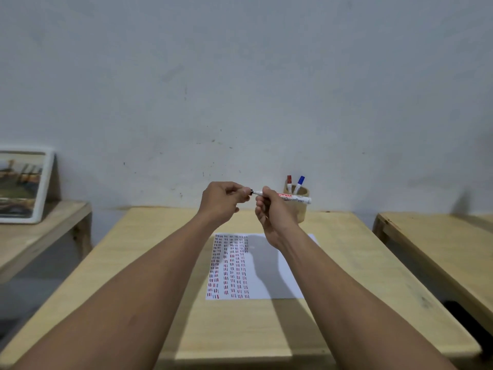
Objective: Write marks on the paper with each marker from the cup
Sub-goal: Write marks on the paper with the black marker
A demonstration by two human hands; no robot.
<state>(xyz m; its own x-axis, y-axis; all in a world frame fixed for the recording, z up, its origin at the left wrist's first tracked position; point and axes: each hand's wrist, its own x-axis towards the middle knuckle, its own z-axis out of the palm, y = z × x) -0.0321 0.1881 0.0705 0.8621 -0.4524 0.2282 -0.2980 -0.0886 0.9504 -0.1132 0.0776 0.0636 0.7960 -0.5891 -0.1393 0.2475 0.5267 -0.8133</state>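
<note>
- Head view: your right hand [269,206] grips a white marker [290,198] by its barrel, level, raised above the table [165,263].
- Your left hand [222,201] pinches the marker's black end; whether that is a cap, you cannot tell.
- Paper [269,273] lies below your hands, its left part filled with columns of red and blue dashes.
- Wooden cup [300,206] behind your right hand holds a red marker [289,182] and a blue marker [299,184].

My left fingers [234,192] hide the cap, if I hold one; my right hand [269,209] covers the marker's [293,198] middle and part of the cup [302,206]. Marker print is blurred. The picture [21,185] is cut at the left edge
</note>
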